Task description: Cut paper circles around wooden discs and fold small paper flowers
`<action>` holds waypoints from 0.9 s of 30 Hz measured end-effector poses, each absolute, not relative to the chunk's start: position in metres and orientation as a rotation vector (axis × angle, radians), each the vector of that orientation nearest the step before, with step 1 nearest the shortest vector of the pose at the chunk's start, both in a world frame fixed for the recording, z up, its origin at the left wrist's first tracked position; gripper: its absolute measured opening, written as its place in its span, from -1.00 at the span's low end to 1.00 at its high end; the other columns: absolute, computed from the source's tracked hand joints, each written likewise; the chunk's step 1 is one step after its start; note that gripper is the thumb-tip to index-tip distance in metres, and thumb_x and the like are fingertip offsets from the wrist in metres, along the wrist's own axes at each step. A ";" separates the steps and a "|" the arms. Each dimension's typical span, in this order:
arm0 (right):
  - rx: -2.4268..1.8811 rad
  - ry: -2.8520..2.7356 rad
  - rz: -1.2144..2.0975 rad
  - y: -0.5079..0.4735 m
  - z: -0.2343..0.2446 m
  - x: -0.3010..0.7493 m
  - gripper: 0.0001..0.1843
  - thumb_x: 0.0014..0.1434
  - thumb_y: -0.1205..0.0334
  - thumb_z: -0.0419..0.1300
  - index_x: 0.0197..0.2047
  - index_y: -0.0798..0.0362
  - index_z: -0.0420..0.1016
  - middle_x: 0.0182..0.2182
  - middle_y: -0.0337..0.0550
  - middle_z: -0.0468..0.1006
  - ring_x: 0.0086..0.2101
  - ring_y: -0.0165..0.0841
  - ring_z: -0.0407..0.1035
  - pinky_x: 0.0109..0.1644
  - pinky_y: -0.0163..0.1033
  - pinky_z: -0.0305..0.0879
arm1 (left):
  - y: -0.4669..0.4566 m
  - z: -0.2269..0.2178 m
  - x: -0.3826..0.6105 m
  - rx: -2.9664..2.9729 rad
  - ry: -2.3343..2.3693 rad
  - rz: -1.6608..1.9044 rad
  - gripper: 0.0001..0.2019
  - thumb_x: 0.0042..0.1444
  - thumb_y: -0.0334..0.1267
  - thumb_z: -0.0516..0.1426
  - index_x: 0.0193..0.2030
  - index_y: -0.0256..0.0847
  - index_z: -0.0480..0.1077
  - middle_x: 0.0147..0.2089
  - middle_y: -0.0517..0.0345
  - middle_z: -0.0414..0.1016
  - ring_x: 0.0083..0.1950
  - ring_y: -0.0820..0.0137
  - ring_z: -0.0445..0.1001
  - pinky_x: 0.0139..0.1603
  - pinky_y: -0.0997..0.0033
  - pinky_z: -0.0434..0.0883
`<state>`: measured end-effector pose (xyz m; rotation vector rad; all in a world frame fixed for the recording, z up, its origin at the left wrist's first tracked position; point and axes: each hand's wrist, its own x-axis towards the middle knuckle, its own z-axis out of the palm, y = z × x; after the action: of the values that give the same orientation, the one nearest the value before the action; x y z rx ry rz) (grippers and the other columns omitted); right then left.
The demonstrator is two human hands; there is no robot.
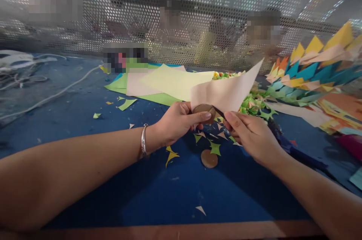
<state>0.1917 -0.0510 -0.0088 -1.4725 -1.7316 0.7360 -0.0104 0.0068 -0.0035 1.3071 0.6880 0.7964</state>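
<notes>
My left hand (181, 121) pinches a round brown cardboard disc (204, 110) against the lower edge of a pale pink paper sheet (226, 91), which stands up off the blue table. My right hand (251, 134) is closed round a thin dark tool (218, 111), seemingly a pencil or blade, whose tip meets the disc's right edge. A second brown disc (209, 158) lies flat on the table just below my hands. A silver bangle (144, 140) is on my left wrist.
Flat sheets of green, pink and pale yellow paper (169, 81) lie behind my hands. Folded coloured paper points (311, 74) pile up at right. Small paper scraps (171, 155) litter the blue table (141, 191). White cables (42, 96) lie left. A perforated metal screen (181, 13) stands behind, with people beyond it.
</notes>
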 end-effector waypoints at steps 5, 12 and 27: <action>-1.474 -1.762 0.683 -0.049 -0.011 0.192 -0.48 0.33 -0.23 -0.02 -0.47 -0.01 0.24 -0.63 -0.32 0.14 -0.61 -0.44 0.05 -0.60 -0.32 -0.04 | 0.008 -0.004 -0.011 1.308 0.668 0.818 -0.88 0.08 -0.31 0.29 -0.28 -0.34 0.54 -0.35 0.10 0.57 -0.49 0.59 0.30 -0.49 0.55 0.18; -1.453 -1.780 0.669 -0.049 -0.009 0.192 -0.48 0.35 -0.22 -0.04 -0.47 -0.01 0.24 -0.62 -0.34 0.12 -0.62 -0.47 0.00 -0.61 -0.32 -0.07 | 0.008 -0.003 -0.012 1.227 0.679 0.809 -0.87 0.06 -0.32 0.32 -0.27 -0.34 0.55 -0.33 0.10 0.59 -0.47 0.60 0.33 -0.46 0.54 0.17; -1.449 -1.786 0.684 -0.050 -0.007 0.191 -0.46 0.34 -0.24 -0.04 -0.47 0.00 0.23 -0.62 -0.35 0.09 -0.63 -0.50 -0.02 -0.62 -0.34 -0.09 | 0.007 -0.002 -0.013 1.236 0.637 0.796 -0.87 0.05 -0.31 0.33 -0.37 -0.33 0.51 -0.38 0.15 0.54 -0.49 0.62 0.30 -0.47 0.56 0.16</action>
<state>0.1906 -0.0504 -0.0069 -1.4487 -1.7861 0.6835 -0.0127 0.0065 -0.0022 1.2364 0.6374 0.7956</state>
